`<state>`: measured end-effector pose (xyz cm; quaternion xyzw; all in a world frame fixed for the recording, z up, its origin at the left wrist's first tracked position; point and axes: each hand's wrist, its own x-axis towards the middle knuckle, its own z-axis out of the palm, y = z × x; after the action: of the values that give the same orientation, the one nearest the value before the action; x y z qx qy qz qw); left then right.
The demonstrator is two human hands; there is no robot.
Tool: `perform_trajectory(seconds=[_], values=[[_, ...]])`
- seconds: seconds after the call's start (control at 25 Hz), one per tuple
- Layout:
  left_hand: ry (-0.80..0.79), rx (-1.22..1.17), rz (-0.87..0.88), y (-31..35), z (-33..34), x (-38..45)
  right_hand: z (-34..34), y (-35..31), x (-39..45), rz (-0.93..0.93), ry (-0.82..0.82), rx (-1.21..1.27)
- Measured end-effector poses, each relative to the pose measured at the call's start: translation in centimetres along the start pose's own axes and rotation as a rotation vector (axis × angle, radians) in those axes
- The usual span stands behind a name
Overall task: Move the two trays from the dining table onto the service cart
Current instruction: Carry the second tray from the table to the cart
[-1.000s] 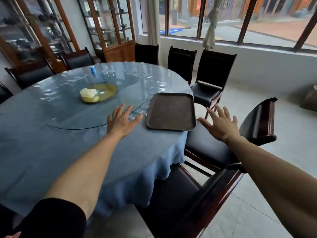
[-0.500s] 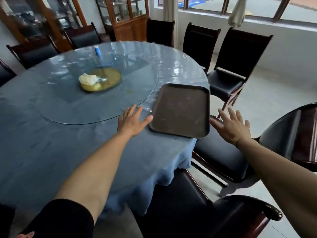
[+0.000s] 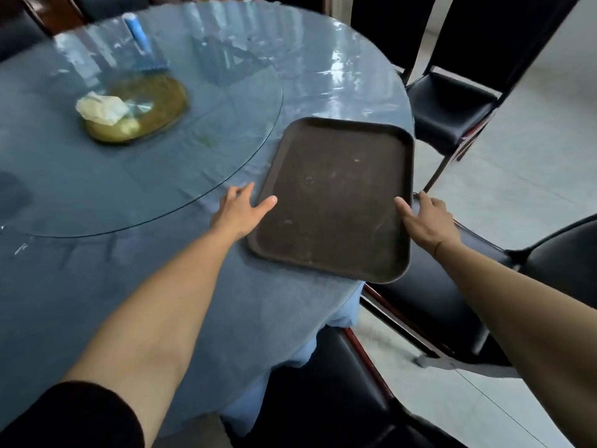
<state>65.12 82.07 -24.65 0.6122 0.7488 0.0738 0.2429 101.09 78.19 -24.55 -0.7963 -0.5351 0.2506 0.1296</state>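
One dark brown rectangular tray (image 3: 336, 195) lies empty on the round table (image 3: 161, 286), and its near right corner hangs over the table's edge. My left hand (image 3: 240, 210) is at the tray's left rim, thumb over the rim and fingers spread on the cloth beside it. My right hand (image 3: 426, 218) is at the right rim, thumb on the tray's inner edge and fingers outside it. The tray rests flat on the table. No second tray and no service cart are in view.
A glass turntable (image 3: 139, 150) carries a yellow-green dish (image 3: 151, 114) with a crumpled white tissue (image 3: 100, 106) and a blue bottle (image 3: 137, 33). Black chairs (image 3: 452, 105) ring the table, one directly under my right arm (image 3: 445, 295). Pale tiled floor (image 3: 533, 163) lies to the right.
Both hands have closed in on the tray from either side, and their thumbs now lie over its rims. The view has tilted down and moved closer to the table.
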Motion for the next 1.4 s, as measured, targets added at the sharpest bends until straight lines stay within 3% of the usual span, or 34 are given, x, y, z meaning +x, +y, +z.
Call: perform_trajectory(seconds=[0.28,0.68,0.92,1.2,1.4], values=[[-0.138,-0.144,-0.142,1.9,2.7,7.9,3.0,-0.1,8.5,0.278,-0.076,0.300],[-0.191,-0.211,-0.207,3.8,3.4,12.2,3.0,-1.5,12.5,0.404,-0.133,0.570],[-0.196,-0.256,-0.304,4.0,2.6,12.6,0.5,-2.0,12.4,0.496,-0.411,0.547],[-0.166,-0.263,-0.327,4.6,-0.4,10.9,-2.5,-3.7,10.5,0.467,-0.411,0.567],[-0.234,-0.287,-0.326,4.4,-4.2,6.3,-4.9,-5.0,6.8,0.451,-0.445,0.568]])
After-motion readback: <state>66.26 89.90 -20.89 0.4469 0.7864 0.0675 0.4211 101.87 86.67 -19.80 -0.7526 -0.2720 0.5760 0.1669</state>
